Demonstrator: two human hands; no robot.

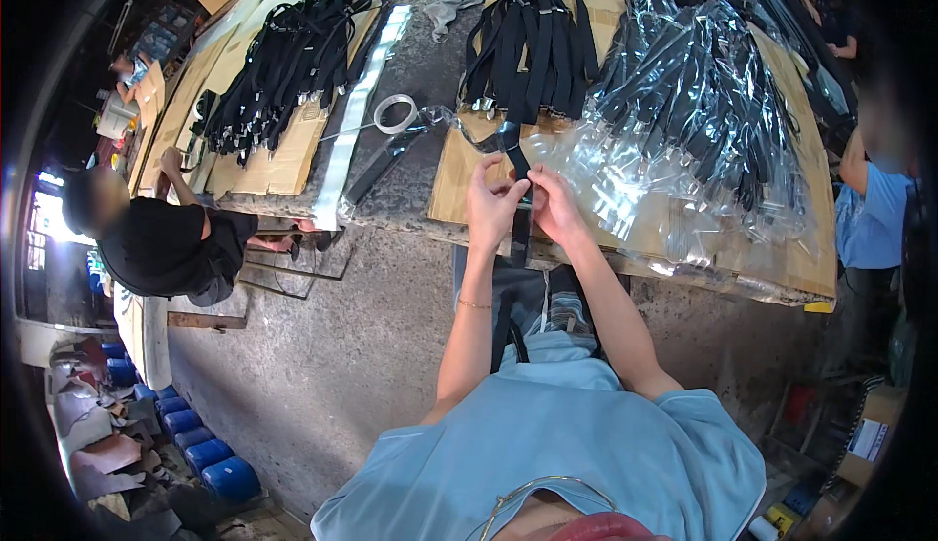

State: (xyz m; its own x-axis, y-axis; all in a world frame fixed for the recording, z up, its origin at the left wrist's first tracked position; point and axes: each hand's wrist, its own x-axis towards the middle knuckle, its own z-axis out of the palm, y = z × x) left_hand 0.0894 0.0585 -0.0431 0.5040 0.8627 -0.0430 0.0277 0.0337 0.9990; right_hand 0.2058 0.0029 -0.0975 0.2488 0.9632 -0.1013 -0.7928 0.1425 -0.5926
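Strap of flat black fabric point(521, 236), left hand point(493, 204) and right hand point(556, 209) both pinching it. Clear-plastic-wrapped black straps point(708, 101) at 2 o'clock, round whitish tape roll point(396, 130) around 10.

Shows pale grey on tape roll point(395, 130) | plain black on lone strap point(515, 152), lower right of tape roll | black with silvery bits on strap bundle point(293, 67), left of tape roll | tan on cardboard point(454, 184), lower right of tape roll | whitish on strip point(355, 121), just left of tape roll | mottled dark grey on tabletop point(425, 47), around tape roll
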